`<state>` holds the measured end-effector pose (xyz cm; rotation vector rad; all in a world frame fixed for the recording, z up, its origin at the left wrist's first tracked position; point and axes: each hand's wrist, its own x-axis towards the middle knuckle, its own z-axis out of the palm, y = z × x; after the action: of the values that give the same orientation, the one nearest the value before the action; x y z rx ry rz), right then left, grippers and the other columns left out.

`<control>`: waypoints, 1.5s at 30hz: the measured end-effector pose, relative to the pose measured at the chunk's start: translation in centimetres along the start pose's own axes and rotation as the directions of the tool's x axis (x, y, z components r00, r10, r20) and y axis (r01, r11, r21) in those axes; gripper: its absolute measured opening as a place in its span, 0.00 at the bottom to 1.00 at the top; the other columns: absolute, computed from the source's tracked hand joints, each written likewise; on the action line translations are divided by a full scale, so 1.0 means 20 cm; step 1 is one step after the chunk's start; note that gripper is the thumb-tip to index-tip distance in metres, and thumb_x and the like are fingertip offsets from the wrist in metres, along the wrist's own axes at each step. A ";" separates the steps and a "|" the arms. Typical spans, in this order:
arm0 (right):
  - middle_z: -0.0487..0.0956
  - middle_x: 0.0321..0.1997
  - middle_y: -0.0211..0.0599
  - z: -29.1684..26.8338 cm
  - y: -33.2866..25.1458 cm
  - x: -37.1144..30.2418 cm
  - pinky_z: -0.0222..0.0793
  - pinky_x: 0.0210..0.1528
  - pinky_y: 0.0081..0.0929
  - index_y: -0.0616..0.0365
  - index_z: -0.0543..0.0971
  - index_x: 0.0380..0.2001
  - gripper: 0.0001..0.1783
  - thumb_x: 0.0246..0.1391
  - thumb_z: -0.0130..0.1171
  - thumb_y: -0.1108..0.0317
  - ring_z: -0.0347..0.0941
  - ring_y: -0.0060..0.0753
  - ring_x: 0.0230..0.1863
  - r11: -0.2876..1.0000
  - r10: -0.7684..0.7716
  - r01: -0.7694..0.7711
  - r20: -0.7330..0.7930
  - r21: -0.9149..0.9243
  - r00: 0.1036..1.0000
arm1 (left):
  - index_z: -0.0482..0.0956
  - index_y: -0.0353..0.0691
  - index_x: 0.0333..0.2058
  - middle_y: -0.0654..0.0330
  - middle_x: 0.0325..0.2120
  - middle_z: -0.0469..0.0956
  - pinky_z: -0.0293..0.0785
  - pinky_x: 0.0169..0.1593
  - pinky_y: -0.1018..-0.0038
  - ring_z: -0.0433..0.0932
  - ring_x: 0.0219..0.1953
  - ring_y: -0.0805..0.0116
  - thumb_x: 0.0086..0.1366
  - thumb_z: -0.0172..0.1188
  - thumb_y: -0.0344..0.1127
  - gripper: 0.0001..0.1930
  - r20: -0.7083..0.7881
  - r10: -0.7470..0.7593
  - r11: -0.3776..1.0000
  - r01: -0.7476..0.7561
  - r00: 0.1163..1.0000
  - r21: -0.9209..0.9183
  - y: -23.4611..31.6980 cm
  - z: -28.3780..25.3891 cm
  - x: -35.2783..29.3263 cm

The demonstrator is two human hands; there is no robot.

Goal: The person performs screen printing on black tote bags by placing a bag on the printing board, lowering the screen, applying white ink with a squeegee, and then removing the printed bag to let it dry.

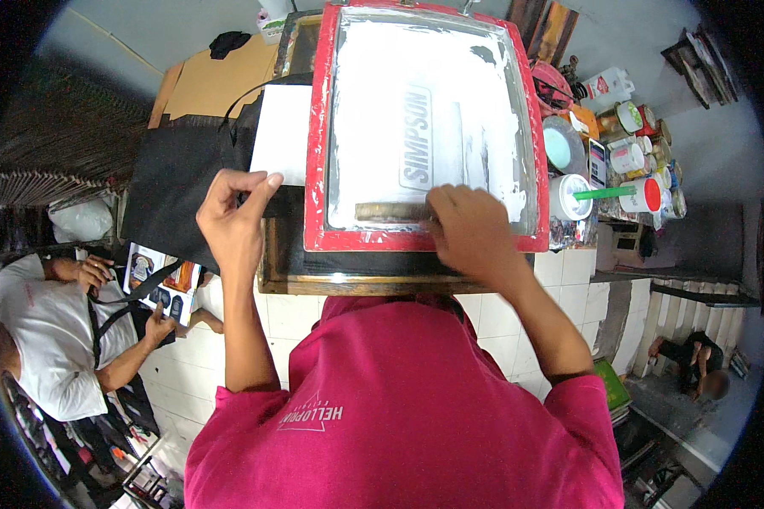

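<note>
A red-framed printing screen [316,127] smeared with white ink lies on a wooden table [356,285]. My right hand [471,229] grips a wooden squeegee [386,212] at the near edge of the screen. My left hand [233,212] rests at the screen's left side, its fingers pinching the black fabric [178,182] that lies under the frame. A white sheet [282,134] lies on the fabric beside the frame.
Several ink tubs and jars [637,157] crowd a shelf to the right, one white tub holding a green stick [604,193]. A person in a white shirt [47,339] sits at lower left handling a black strap. Another person [696,360] crouches by stairs at lower right.
</note>
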<state>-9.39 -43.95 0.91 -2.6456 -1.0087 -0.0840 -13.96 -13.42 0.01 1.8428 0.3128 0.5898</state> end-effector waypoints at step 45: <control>0.83 0.36 0.42 0.11 0.53 0.88 0.77 0.41 0.43 0.57 0.77 0.36 0.15 0.52 0.67 0.60 0.82 0.45 0.40 0.965 0.060 -0.080 -0.088 -0.251 0.994 | 0.86 0.35 0.40 0.52 0.36 0.85 0.60 0.56 0.59 0.77 0.49 0.55 0.60 0.68 0.35 0.12 0.558 0.446 0.662 -0.678 0.699 0.320 -0.07 0.72 0.74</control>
<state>10.75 -39.55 -1.10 -2.8791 -0.9323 -0.3213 6.32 -17.30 -1.33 2.5559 -0.5189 0.5210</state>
